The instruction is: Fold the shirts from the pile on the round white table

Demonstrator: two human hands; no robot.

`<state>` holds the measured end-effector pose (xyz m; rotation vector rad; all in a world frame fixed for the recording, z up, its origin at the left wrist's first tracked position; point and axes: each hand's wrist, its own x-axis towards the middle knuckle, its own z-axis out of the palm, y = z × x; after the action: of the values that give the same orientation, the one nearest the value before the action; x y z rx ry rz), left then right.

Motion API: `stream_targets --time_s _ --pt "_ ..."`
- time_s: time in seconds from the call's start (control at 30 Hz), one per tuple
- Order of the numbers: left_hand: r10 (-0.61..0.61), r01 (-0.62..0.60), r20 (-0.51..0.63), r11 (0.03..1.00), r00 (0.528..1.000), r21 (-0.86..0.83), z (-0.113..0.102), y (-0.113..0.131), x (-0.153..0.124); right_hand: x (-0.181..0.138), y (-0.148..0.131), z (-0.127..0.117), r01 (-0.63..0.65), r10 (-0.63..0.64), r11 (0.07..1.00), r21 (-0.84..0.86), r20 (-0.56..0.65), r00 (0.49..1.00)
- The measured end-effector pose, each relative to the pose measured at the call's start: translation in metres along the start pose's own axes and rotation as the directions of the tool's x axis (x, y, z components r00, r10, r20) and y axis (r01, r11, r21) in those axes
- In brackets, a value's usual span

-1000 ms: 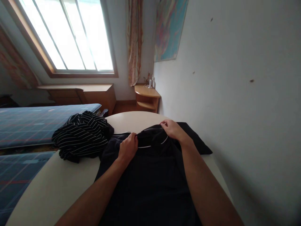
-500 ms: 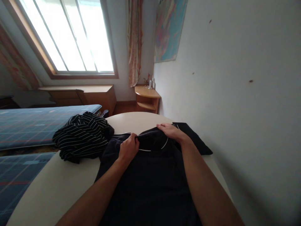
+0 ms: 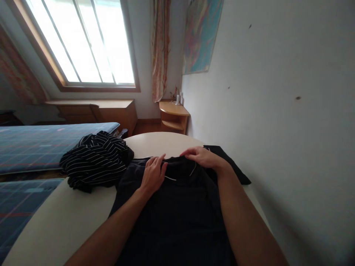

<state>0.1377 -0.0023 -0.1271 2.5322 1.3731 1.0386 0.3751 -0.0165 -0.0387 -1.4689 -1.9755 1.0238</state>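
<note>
A dark polo shirt with thin white piping on its collar lies spread over a cream round table, its collar at the far end. My left hand rests on the left side of the collar, fingers stretched out and apart. On the collar's right side, my right hand has its fingertips together at the upper edge, pinching the cloth. One dark sleeve reaches out to the right beyond my right wrist. The shirt's lower part runs out of view toward me.
A crumpled black garment with white stripes lies on the table's left. Blue plaid mattresses stand beyond it. The white wall runs close along the right. A small corner shelf and a desk are at the back.
My left hand has loosened its grip on the collar and its fingers have spread. My right hand has shifted slightly down and left along the collar, which now lies flatter.
</note>
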Motion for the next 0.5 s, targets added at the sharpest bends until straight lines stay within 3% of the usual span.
stream_targets --time_s 0.1,0.23,0.5 --pt "0.033 -0.033 0.001 0.997 0.999 -0.067 0.003 -0.004 -0.001 -0.005 -0.006 -0.001 -0.017 0.02 0.998 -0.054 0.053 0.998" --pt "0.1 -0.097 0.023 0.991 0.995 -0.09 0.004 -0.006 -0.002 -0.01 -0.011 -0.002 -0.131 0.136 0.982 -0.132 0.033 0.99" --pt "0.063 -0.067 -0.11 0.997 0.992 -0.037 0.0 -0.005 -0.003 -0.013 -0.014 -0.005 -0.219 0.235 0.939 -0.266 0.03 0.971"
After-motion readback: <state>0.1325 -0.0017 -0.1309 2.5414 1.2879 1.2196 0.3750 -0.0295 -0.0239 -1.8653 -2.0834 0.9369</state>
